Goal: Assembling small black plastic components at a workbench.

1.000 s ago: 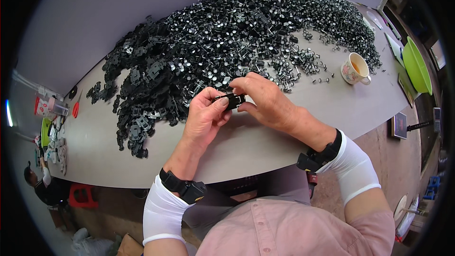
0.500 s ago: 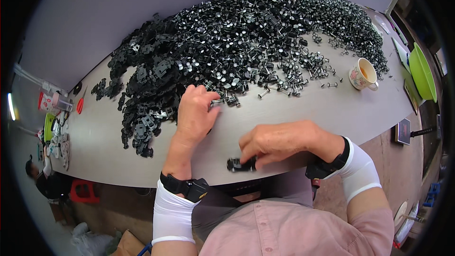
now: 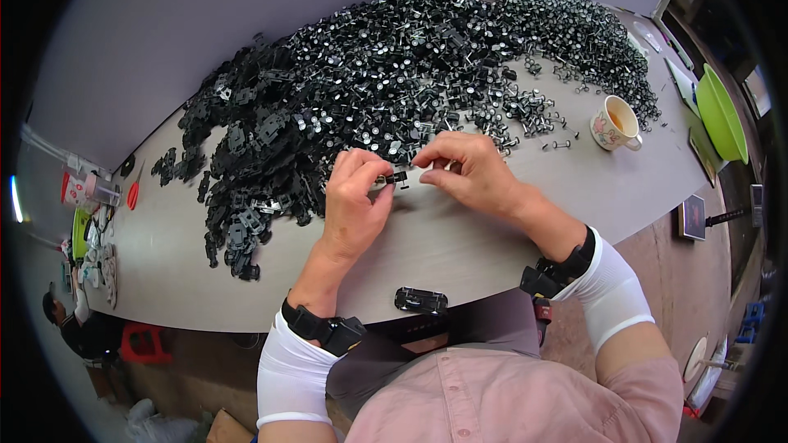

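In my left hand (image 3: 355, 201) a small black toy car chassis (image 3: 398, 179) is pinched between thumb and fingers. My fingers cover much of it, and its right end sticks out with a bit of metal showing. Just right of it, my right hand (image 3: 476, 176) hovers with bent fingers, thumb and forefinger tips slightly apart; nothing plainly shows between them. Behind both hands rises a heap of small wheel-and-axle sets (image 3: 394, 82), black with silvery hubs. Near the table's front edge lies a black toy car underside (image 3: 420, 300), apart from both hands.
Black chassis parts (image 3: 246, 148) are piled at the left, and more axle sets (image 3: 566, 25) at the far right. A cup of amber drink (image 3: 607, 127) stands on the right. Beyond it is a green basin (image 3: 722, 115). Red scissors (image 3: 134, 193) lie far left.
My right hand has left the toy car underside at the front edge and moved up beside my left hand. The chassis in my left hand now shows more clearly.
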`<control>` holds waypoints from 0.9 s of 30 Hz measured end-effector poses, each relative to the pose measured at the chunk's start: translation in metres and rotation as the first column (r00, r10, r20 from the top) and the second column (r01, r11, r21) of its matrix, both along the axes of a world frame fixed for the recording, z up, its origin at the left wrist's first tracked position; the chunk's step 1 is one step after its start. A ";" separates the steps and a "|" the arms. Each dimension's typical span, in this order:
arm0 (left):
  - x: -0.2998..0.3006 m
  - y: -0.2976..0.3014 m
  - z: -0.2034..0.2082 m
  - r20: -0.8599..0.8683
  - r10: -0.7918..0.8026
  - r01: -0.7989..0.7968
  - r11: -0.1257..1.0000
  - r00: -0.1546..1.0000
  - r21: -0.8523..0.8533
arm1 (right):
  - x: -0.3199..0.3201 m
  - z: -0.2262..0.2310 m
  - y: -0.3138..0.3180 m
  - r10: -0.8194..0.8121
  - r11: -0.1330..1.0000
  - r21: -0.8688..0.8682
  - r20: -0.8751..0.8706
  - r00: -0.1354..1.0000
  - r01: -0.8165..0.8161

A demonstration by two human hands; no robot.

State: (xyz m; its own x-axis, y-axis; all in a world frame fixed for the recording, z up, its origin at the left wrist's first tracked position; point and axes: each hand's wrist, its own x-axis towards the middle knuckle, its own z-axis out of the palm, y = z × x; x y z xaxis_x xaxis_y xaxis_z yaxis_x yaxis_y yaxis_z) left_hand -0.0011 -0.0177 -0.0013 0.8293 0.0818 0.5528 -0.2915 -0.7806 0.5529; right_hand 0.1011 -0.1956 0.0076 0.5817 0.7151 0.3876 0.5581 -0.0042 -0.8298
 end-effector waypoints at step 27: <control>-0.026 0.048 0.052 -0.474 0.426 -0.256 0.888 0.771 0.382 | 0.004 -0.011 0.002 0.001 0.995 -0.102 0.054 0.999 0.004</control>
State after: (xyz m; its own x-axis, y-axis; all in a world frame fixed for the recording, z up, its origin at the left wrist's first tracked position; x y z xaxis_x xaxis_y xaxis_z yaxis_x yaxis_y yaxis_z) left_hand -0.0269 0.0301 0.0507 0.9406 0.3305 0.0772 0.2979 -0.9131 0.2784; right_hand 0.1049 -0.1932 -0.0037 0.5630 0.7519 0.3431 0.6020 -0.0886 -0.7936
